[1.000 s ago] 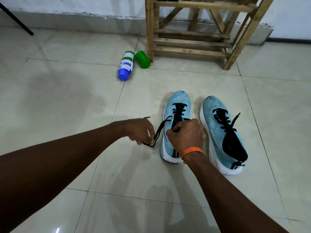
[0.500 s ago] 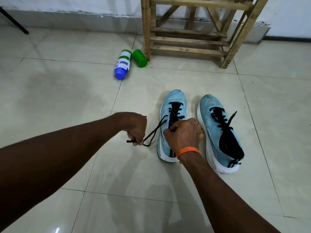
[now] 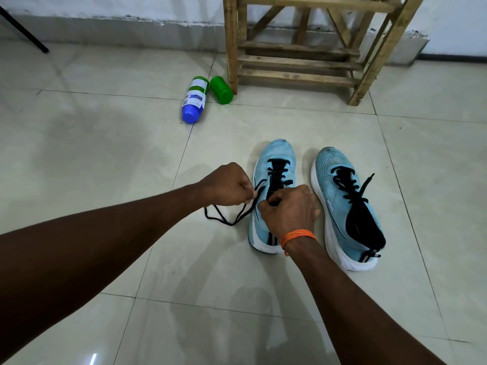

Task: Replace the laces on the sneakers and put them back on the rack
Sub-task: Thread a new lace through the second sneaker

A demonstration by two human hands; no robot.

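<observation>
The left sneaker [image 3: 276,159] and right sneaker [image 3: 340,196], light-blue knit with white soles, stood side by side on the tiled floor [image 3: 105,154], toes toward the wooden rack [image 3: 297,61]. The left hand [image 3: 229,185] pinched a loose black lace [image 3: 221,221] beside the left sneaker, with slack looped on the tile. The right hand [image 3: 290,209], fingers curled, gripped the lace over that sneaker's tongue.

The left hand [image 3: 228,184] had pulled out to the side. Now it is back in close to the light blue sneaker with the white sole [image 3: 276,159], and its fingers almost meet the right hand [image 3: 290,209]. The thin black lace [image 3: 232,224] was tight before. Now it hangs loose and lies in a loop on the pale tiled floor [image 3: 105,154].
</observation>
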